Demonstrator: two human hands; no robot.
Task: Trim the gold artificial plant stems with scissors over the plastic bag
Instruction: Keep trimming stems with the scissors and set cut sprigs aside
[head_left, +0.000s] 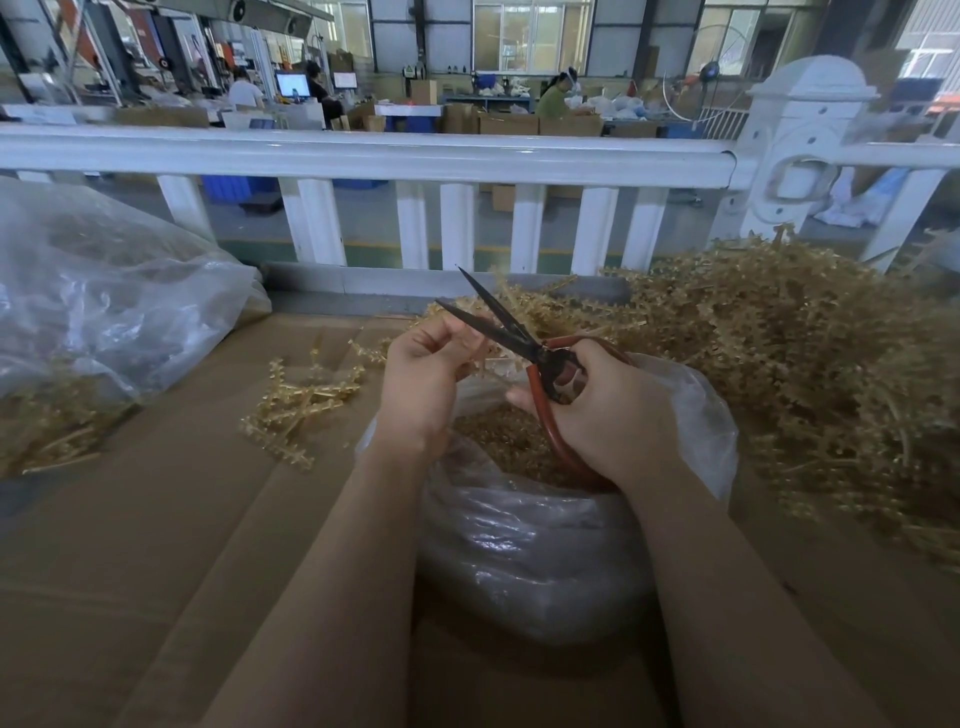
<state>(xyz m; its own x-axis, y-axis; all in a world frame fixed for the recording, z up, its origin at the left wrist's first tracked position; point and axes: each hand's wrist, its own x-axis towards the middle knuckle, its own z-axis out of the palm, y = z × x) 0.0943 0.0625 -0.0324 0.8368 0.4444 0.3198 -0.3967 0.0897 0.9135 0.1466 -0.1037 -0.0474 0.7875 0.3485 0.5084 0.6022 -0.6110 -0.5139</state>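
Two bare hands work above the plastic bag, which stands on the cardboard-covered worktop and holds gold cuttings. The right hand has its fingers curled around the red handles of the scissors, blades apart. The left hand pinches a gold stem between the blades. Further right lies a big pile of gold stems; behind stands a white fence.

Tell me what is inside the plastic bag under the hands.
The plastic bag holds small gold trimmings, visible through its open mouth. The right hand and scissors cover part; deeper contents are blurred by plastic.
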